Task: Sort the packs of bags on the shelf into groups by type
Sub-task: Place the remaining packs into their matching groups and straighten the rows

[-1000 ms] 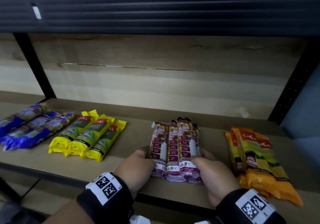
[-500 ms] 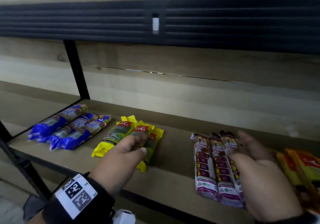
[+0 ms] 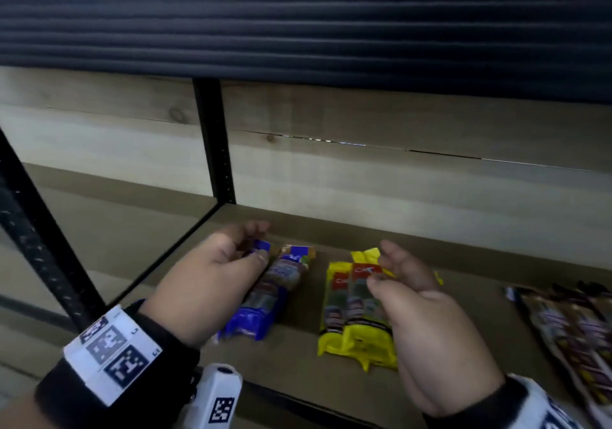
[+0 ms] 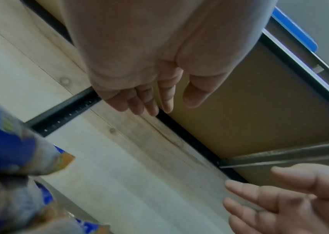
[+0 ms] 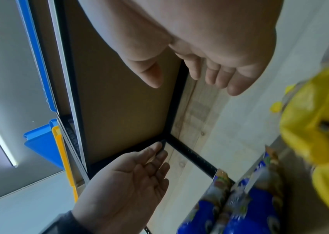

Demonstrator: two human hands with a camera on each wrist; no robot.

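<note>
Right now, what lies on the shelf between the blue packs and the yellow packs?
Nothing: in the head view a bare strip of shelf board separates the blue packs from the yellow packs. The groups do not touch.

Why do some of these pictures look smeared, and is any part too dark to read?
Head view: dim under the upper shelf, print on the yellow packs too soft to read. Left wrist view: blue packs smeared at the edge, left hand fairly sharp. Right wrist view: yellow packs blurred up close, straight shelf posts look slanted.

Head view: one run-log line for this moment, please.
left hand open over blue packs | right hand open over yellow packs | nothing gripped
</note>
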